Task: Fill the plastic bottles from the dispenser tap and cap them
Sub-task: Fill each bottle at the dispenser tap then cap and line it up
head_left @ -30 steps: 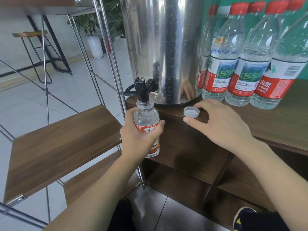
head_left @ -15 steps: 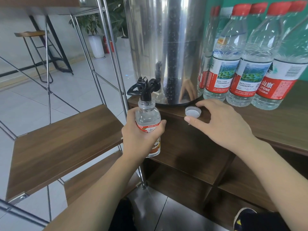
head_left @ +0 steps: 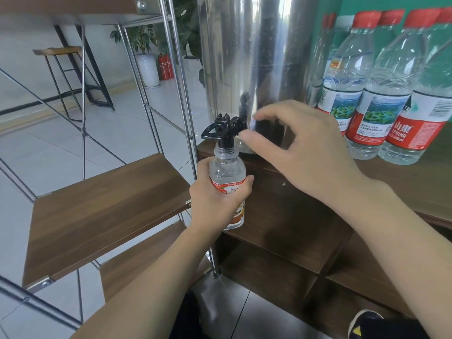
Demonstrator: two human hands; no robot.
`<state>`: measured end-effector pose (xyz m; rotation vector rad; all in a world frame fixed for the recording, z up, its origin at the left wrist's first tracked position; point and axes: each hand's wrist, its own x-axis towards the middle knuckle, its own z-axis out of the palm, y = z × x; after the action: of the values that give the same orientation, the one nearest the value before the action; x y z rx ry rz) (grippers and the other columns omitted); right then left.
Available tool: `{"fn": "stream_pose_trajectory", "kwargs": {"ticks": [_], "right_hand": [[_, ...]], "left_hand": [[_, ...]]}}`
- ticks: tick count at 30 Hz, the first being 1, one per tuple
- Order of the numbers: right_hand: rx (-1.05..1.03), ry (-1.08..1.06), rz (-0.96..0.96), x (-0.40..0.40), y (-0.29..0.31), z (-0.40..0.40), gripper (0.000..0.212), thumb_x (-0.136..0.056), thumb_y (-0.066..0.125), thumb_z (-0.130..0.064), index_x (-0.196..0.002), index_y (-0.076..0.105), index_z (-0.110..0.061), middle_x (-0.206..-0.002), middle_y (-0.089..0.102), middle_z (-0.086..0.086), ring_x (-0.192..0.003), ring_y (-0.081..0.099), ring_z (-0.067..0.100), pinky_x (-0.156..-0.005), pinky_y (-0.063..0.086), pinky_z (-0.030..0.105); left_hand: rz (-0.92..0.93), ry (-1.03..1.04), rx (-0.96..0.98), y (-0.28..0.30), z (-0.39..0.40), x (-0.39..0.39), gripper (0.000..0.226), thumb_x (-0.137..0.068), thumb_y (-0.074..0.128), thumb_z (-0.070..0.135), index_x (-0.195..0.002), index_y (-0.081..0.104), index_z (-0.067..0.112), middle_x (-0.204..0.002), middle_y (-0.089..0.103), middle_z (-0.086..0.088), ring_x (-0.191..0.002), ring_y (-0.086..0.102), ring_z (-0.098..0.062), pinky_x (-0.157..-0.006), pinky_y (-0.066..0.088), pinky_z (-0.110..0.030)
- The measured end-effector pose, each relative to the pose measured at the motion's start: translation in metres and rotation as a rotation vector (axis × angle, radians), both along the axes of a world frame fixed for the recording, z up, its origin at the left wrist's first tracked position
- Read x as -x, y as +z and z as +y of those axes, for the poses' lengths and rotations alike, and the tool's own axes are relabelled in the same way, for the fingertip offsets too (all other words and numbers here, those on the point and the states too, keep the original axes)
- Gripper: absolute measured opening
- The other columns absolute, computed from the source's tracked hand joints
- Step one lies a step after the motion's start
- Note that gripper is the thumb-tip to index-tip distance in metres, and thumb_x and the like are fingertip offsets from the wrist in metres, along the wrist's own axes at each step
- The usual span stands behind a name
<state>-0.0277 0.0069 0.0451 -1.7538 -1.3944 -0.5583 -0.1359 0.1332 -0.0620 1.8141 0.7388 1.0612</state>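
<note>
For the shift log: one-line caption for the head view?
Left hand grips small bottle under dispenser tap; right hand reaches toward it.

A small clear plastic bottle [head_left: 227,177] with a red-and-white label stands upright, uncapped, its open neck directly under the black tap [head_left: 223,129] of a tall steel dispenser [head_left: 254,69] at the wooden counter's [head_left: 403,189] left edge. Four larger red-capped bottles [head_left: 381,99] stand just right of the dispenser.

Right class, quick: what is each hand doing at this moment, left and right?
Left hand: fingers curled round the small bottle, holding its mouth under the black tap.
Right hand: open, fingers relaxed beside the tap, holding nothing visible.
</note>
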Motion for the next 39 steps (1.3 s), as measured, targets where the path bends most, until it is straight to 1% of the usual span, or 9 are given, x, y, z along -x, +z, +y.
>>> {"fn": "stream_pose_trajectory", "kwargs": {"ticks": [8, 13, 20, 22, 29, 32, 34, 36, 39], "right_hand": [[0.091, 0.229, -0.073, 0.014, 0.025, 0.033, 0.038, -0.089, 0.072, -0.049, -0.108, 0.077, -0.016, -0.109, 0.072, -0.007, -0.101, 0.063, 0.004, -0.092, 0.047, 0.016], [0.080, 0.255, -0.098, 0.019, 0.022, 0.038, 0.035, -0.087, 0.072, -0.045, -0.098, 0.080, -0.013, -0.100, 0.076, -0.001, -0.091, 0.070, 0.015, -0.083, 0.057, 0.040], [0.117, 0.255, -0.164, 0.017, 0.023, 0.033, 0.032, -0.089, 0.069, -0.038, -0.097, 0.079, -0.008, -0.102, 0.076, 0.014, -0.093, 0.073, 0.026, -0.080, 0.059, 0.047], [0.125, 0.244, -0.187, 0.016, 0.023, 0.033, 0.035, -0.090, 0.067, -0.039, -0.099, 0.079, -0.008, -0.107, 0.076, 0.013, -0.100, 0.073, 0.023, -0.084, 0.059, 0.047], [0.186, 0.217, -0.222, 0.016, 0.028, 0.035, 0.058, -0.091, 0.046, -0.058, -0.101, 0.076, -0.010, -0.099, 0.078, 0.008, -0.085, 0.074, 0.026, -0.080, 0.059, 0.046], [0.190, 0.210, -0.210, 0.018, 0.032, 0.037, 0.055, -0.094, 0.045, -0.056, -0.102, 0.072, -0.009, -0.093, 0.077, 0.009, -0.083, 0.074, 0.026, -0.077, 0.058, 0.044], [0.160, 0.204, -0.184, 0.017, 0.035, 0.038, 0.046, -0.098, 0.052, -0.050, -0.099, 0.070, -0.008, -0.083, 0.075, 0.007, -0.071, 0.069, 0.022, -0.069, 0.053, 0.033], [0.140, 0.187, -0.150, 0.018, 0.038, 0.039, 0.037, -0.099, 0.058, -0.043, -0.097, 0.069, -0.008, -0.070, 0.067, 0.001, -0.056, 0.055, 0.008, -0.059, 0.037, 0.013], [0.150, 0.169, -0.116, 0.019, 0.040, 0.039, 0.033, -0.100, 0.059, -0.041, -0.096, 0.067, -0.010, -0.060, 0.048, -0.016, -0.050, 0.045, 0.000, -0.054, 0.033, 0.008]], "left_hand": [[-0.017, -0.011, 0.004, -0.002, -0.001, -0.001, 0.067, -0.074, 0.089, 0.043, -0.126, 0.050, 0.030, -0.114, 0.068, 0.013, -0.099, 0.069, -0.005, -0.086, 0.057, -0.019], [-0.028, -0.009, 0.002, -0.003, 0.000, 0.000, 0.067, -0.072, 0.090, 0.044, -0.124, 0.049, 0.033, -0.111, 0.067, 0.018, -0.100, 0.068, 0.000, -0.082, 0.054, -0.010], [-0.016, -0.026, -0.014, -0.004, 0.001, 0.001, 0.067, -0.074, 0.089, 0.044, -0.124, 0.046, 0.035, -0.109, 0.063, 0.022, -0.099, 0.067, 0.000, -0.079, 0.052, -0.006], [-0.008, -0.027, -0.008, -0.004, 0.002, 0.001, 0.068, -0.074, 0.089, 0.045, -0.124, 0.045, 0.036, -0.108, 0.062, 0.024, -0.098, 0.067, 0.001, -0.080, 0.051, -0.007], [0.007, -0.023, 0.010, -0.003, 0.001, 0.002, 0.066, -0.074, 0.088, 0.045, -0.124, 0.045, 0.036, -0.111, 0.065, 0.018, -0.098, 0.067, -0.001, -0.080, 0.052, -0.009], [0.019, -0.026, 0.011, -0.003, 0.001, 0.002, 0.068, -0.075, 0.088, 0.045, -0.126, 0.045, 0.033, -0.114, 0.066, 0.014, -0.099, 0.067, -0.004, -0.085, 0.055, -0.017], [0.025, -0.028, 0.012, -0.002, 0.000, 0.003, 0.068, -0.075, 0.087, 0.044, -0.127, 0.045, 0.033, -0.116, 0.065, 0.013, -0.100, 0.067, -0.006, -0.089, 0.056, -0.022], [0.033, -0.030, 0.018, 0.000, -0.001, 0.003, 0.068, -0.076, 0.087, 0.044, -0.127, 0.044, 0.034, -0.119, 0.065, 0.012, -0.103, 0.067, -0.010, -0.093, 0.056, -0.026], [0.042, -0.033, 0.023, 0.001, -0.002, 0.003, 0.068, -0.076, 0.087, 0.043, -0.126, 0.042, 0.036, -0.117, 0.063, 0.014, -0.103, 0.066, -0.010, -0.095, 0.056, -0.028]]}}
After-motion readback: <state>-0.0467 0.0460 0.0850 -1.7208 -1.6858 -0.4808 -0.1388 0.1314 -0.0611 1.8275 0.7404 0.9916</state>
